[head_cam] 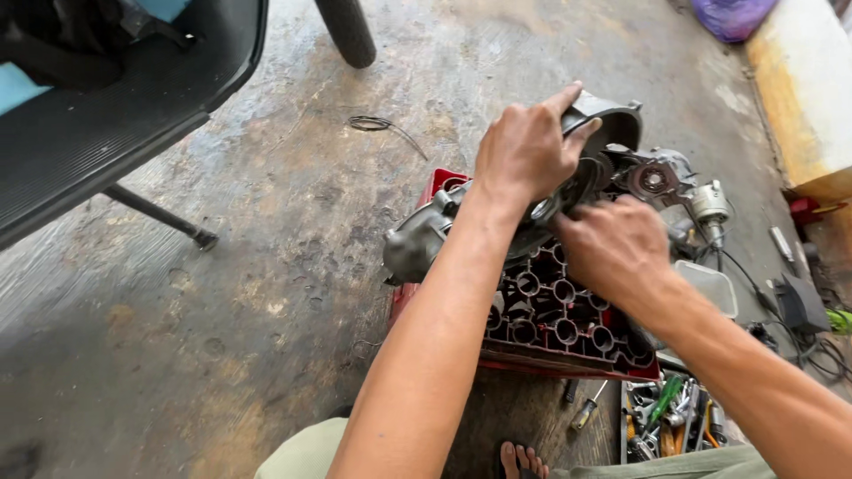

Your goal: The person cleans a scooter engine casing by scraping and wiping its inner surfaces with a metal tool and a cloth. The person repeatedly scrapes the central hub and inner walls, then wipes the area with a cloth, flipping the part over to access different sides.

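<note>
A grey engine casing [532,191] was seen lying across the top of a red plastic crate [559,324], which served in place of a worktop on the stained concrete floor [222,293]. The left hand [525,151] was laid over the upper part of the casing, fingers curled and closed around the rim of its dark round cover [612,124]. The right hand [612,248] was pressed against the casing's near side above the crate, fingers bent inward; what they pinched (if anything) could not be told, as the knuckles hid it. To the right of the crate a clear plastic tub [710,284] and a tangle of black cables [799,328] were seen, and in front of the crate a screwdriver [586,410] and a tray of mixed tools [674,421]. The casing was judged to rest unevenly on the open crate cells, so it could tip or slide off if the cover were pulled hard, and small parts could drop into the cells.
</note>
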